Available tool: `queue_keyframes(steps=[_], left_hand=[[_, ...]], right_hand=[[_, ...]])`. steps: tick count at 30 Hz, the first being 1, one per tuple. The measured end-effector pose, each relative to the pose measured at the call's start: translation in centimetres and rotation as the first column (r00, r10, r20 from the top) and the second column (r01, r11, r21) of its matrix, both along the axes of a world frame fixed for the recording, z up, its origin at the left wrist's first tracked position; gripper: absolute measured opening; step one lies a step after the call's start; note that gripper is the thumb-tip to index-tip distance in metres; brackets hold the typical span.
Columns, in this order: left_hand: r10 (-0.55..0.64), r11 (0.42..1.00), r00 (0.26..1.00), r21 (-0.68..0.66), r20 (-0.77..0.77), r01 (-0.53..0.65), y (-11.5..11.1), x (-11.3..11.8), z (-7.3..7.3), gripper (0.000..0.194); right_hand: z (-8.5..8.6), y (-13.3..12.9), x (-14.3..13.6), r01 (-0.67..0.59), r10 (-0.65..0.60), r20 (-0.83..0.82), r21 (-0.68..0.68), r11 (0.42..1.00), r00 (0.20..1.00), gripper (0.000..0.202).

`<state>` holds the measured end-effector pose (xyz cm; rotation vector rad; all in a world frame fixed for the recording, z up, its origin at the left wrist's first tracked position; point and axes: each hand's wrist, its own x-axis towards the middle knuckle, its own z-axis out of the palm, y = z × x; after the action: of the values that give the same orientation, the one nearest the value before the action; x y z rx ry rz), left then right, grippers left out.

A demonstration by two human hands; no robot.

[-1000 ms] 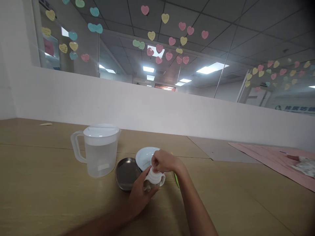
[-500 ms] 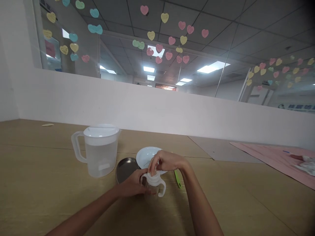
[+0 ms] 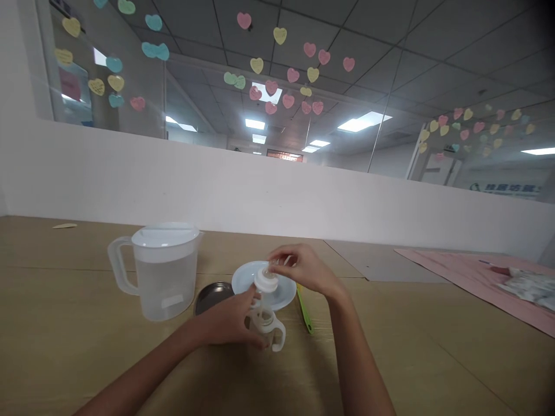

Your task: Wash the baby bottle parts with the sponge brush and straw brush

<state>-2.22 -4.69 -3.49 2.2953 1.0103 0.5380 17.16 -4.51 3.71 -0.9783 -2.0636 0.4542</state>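
Observation:
My left hand point(image 3: 236, 319) is wrapped round a clear baby bottle point(image 3: 263, 321) with white side handles, its open mouth facing up. Just above that mouth, my right hand point(image 3: 301, 267) pinches the bottle's teat top point(image 3: 265, 281), a white collar with a clear teat. A pale tube seems to hang from the collar down towards the bottle. Behind the hands lies a white bowl point(image 3: 284, 292), partly covered by the teat top. My left hand and forearm hide part of a dark metal dish point(image 3: 212, 296).
A lidded translucent pitcher point(image 3: 165, 277) with liquid stands to the left. Right of the bowl lies a green-handled brush or utensil point(image 3: 305, 312), its far end hidden. A pink cloth point(image 3: 459, 271) with a plastic bag point(image 3: 531, 286) is at far right. A white wall point(image 3: 217, 190) backs the table.
The teat top has come off the bottle, lifted up by my right hand. My left hand still grips the bottle. The view has shifted slightly to the right.

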Motion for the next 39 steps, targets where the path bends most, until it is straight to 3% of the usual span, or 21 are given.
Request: queue_keyframes(steps=[3,6,10,15,20,23,27,31,35,39], left_hand=[[0.098,0.993,0.993,0.052,0.073,-0.102,-0.4,0.8,2.6,0.066],[0.075,0.986,0.980,0.136,0.183,-0.101,-0.1,1.9,4.8,0.044],[0.048,0.966,0.972,0.236,0.229,-0.104,1.2,3.2,5.9,0.034],[0.064,0.932,0.963,0.330,0.260,-0.151,3.3,4.0,4.3,0.038],[0.186,0.889,0.981,0.414,0.061,-0.194,5.1,3.9,1.9,0.034],[0.272,0.874,0.956,0.444,-0.111,-0.197,5.7,4.0,0.7,0.033],[0.316,0.877,0.920,0.442,-0.233,-0.189,6.0,4.2,-1.0,0.028],[0.298,0.889,0.928,0.420,-0.224,-0.184,6.2,4.2,-1.7,0.025],[0.337,0.873,0.934,0.411,-0.118,-0.263,5.4,4.0,0.5,0.043],[0.279,0.864,0.940,0.375,0.198,-0.335,3.4,3.7,3.7,0.063]], right_hand=[[0.8,-0.8,0.5,0.129,-0.111,-0.192,0.083,0.988,0.975,0.020],[1.1,-0.9,0.9,0.215,-0.158,-0.371,0.117,0.970,0.915,0.026],[0.8,-0.1,1.6,0.328,-0.203,-0.536,0.149,0.933,0.820,0.030],[0.5,1.1,2.6,0.467,-0.316,-0.572,0.135,0.874,0.757,0.031],[0.3,1.5,4.2,0.574,-0.365,-0.710,0.067,0.816,0.602,0.036],[0.2,1.5,5.2,0.581,-0.391,-0.723,0.018,0.813,0.569,0.036],[-0.1,1.9,5.4,0.558,-0.412,-0.691,-0.014,0.830,0.594,0.038],[-0.5,2.7,4.2,0.521,-0.428,-0.578,-0.005,0.854,0.695,0.038],[-0.9,3.0,2.4,0.509,-0.446,-0.421,0.042,0.860,0.790,0.030],[-1.0,2.4,0.3,0.441,-0.394,-0.274,0.135,0.887,0.877,0.021]])
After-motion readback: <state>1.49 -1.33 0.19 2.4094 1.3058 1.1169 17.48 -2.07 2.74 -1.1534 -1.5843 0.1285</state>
